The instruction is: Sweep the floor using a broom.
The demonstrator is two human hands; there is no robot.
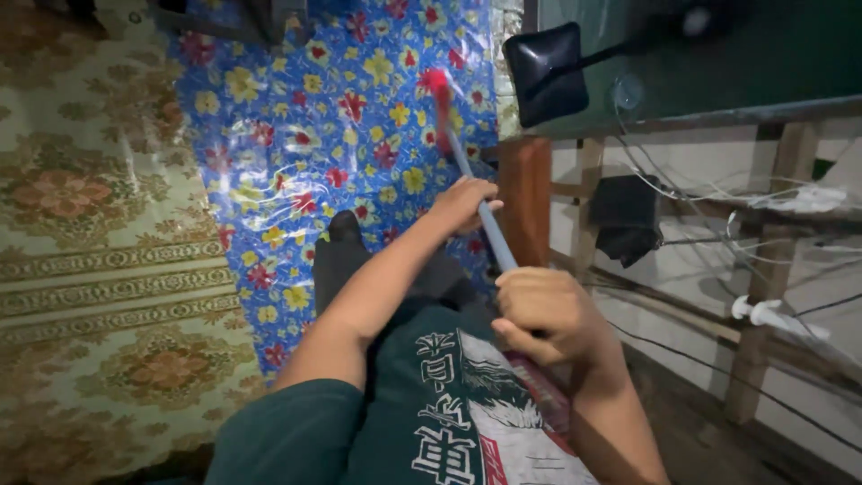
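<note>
Item 1: right hand (548, 314), nearest my lens, clenched on the blue pole (489, 233). Left to right I log: left hand (462, 202) clasping the pole farther up; long axis runs away from me to a red head (435, 83) over the floral mat (305, 135).

- Pole (480, 202): far end is a red blur; what kind of head it carries cannot be told.
- Pole, middle and near parts: covered by the left hand (462, 202) and the right hand (543, 314); its lower end is lost against the shirt (449, 404).
- Right hand: fingers curl under, tips out of sight.
- Both arms: cut off by the bottom edge.
- Dark pad (545, 72) on a rod: rod fades into shadow at the top right.
- Foot (341, 256): dark, details indistinct.
- White wires (682, 193): run past the right edge.
</note>
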